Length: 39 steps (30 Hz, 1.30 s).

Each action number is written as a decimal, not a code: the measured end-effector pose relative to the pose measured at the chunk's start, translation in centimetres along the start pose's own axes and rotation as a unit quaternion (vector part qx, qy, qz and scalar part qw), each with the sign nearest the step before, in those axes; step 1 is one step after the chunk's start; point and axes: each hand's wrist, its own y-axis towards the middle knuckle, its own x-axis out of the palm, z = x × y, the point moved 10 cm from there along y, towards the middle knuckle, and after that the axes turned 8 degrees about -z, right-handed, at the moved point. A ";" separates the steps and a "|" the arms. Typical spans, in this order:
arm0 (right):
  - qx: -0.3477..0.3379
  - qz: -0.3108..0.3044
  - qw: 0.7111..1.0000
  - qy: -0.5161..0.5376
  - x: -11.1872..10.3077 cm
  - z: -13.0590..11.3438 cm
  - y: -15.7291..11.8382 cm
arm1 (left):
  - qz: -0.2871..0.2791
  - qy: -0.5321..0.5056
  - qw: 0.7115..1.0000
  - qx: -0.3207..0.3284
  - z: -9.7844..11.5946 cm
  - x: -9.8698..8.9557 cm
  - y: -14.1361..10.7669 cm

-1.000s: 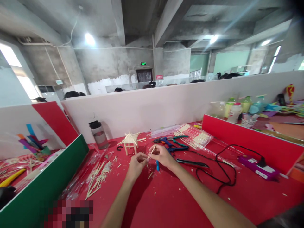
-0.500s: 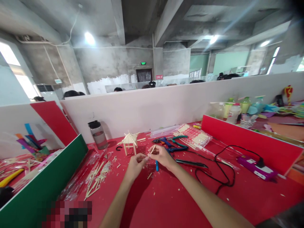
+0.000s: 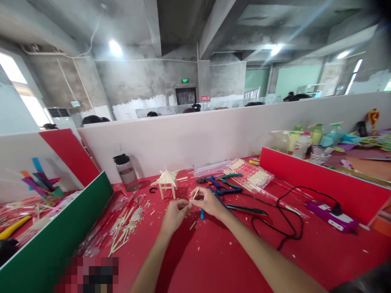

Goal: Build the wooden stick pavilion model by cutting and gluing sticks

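My right hand (image 3: 208,202) is closed in a pinch on a short pale wooden stick (image 3: 196,192), which slants upward from the fingers. My left hand (image 3: 174,216) meets it fingertip to fingertip at the stick's lower end. Its thumb and fingers are pressed together, and whatever lies between them is hidden. Just behind the hands stands a small pavilion model (image 3: 168,181) of pale sticks, with a peaked roof on thin posts. A blue object (image 3: 202,211) lies beneath my right hand, partly covered by it.
Teal-handled pliers (image 3: 232,176) and a utility knife (image 3: 247,210) lie to the right, near a purple power strip (image 3: 331,216) with a black cord. Bundled sticks (image 3: 249,173) lie behind. A water bottle (image 3: 126,173) and loose sticks (image 3: 124,236) are on the left. Low panels border the red table.
Both hands stay almost in place, fingertips still together. The stick and my right fingers have shifted very slightly down and left.
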 end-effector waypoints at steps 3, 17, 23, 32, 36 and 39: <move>0.003 -0.012 1.000 -0.011 0.2 -0.1 -0.1 | -0.006 -0.003 1.000 -0.017 -0.4 0.2 0.0; 0.019 -0.015 1.000 -0.018 0.4 0.1 -0.2 | -0.020 -0.040 0.998 -0.036 -1.5 0.2 0.2; 0.026 -0.015 1.000 -0.008 0.5 0.5 -0.2 | -0.024 -0.040 0.998 -0.032 -0.7 0.3 0.1; 0.035 -0.029 0.999 0.025 0.5 1.4 -0.1 | -0.025 -0.044 0.998 -0.021 -0.5 0.4 0.1; 0.040 -0.028 0.999 0.021 0.4 1.5 -0.1 | -0.029 -0.044 0.998 -0.019 -0.5 0.5 0.0; 0.041 -0.035 0.998 0.019 0.5 0.9 -0.1 | -0.032 -0.035 0.999 -0.015 -0.5 0.5 0.0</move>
